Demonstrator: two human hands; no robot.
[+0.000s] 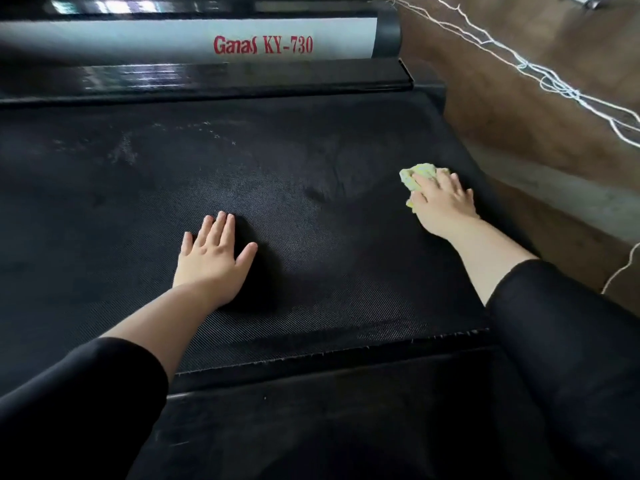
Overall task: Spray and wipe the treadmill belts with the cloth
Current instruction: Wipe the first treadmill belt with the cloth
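Starting at the lower left of the frame, we've got a black sleeve [86, 386] pushed up the forearm. Our left hand [214, 258] lies flat, palm down, left of centre. Its fingers are straight and slightly spread, and it holds nothing. It rests right on the black woven-texture treadmill belt [311, 161], which fills most of the middle of the shot. In the upper left part of the belt we can see some faint whitish streaks [121, 150].

Along the top of the frame sits the silver-grey motor cover with red "Ganas KY-730" lettering [156, 39], with a glossy black trim strip [242, 76] just below it.

Right of centre, near the belt's right edge, is the crumpled yellow-green cloth [417, 174]. It sits on the belt under our right hand [445, 206]. The fingers are stretched out over the cloth and press it down rather than curling around it. Most of the cloth pokes out past the fingertips, toward the upper left of the hand.

Over on the far right there's brown wood-look floor [502, 109]. A tangle of thin white strings [550, 77] runs diagonally across it toward the right edge.
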